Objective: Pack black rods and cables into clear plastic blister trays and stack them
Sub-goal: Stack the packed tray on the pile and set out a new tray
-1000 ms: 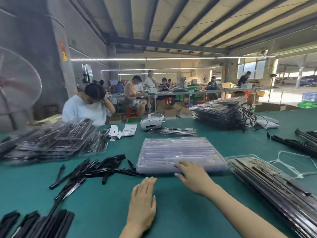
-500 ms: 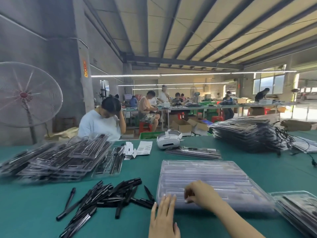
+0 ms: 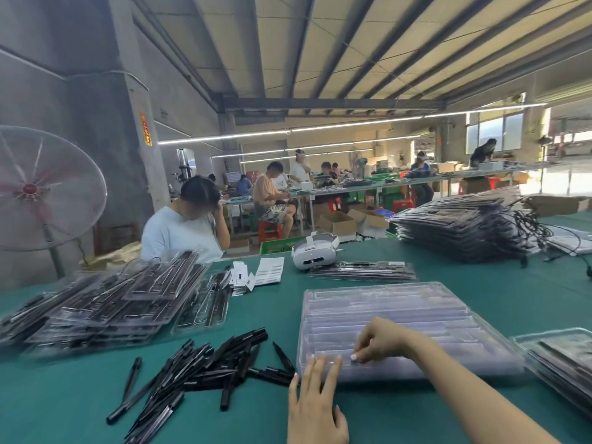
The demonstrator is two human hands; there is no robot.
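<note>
Clear empty trays [image 3: 394, 328] sit stacked at lower centre on the green counter [image 3: 480, 283]. Right hand [image 3: 381, 342] seems to pinch the top tray's near edge; left hand [image 3: 315, 398] lies flat, released. Next: peel one tray free, then load rods [image 3: 205, 366] from lower left.

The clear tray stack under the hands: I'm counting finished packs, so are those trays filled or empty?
Empty: the clear tray stack shows see-through channels with no black rods inside; loose black rods lie on the table beside it.
</note>
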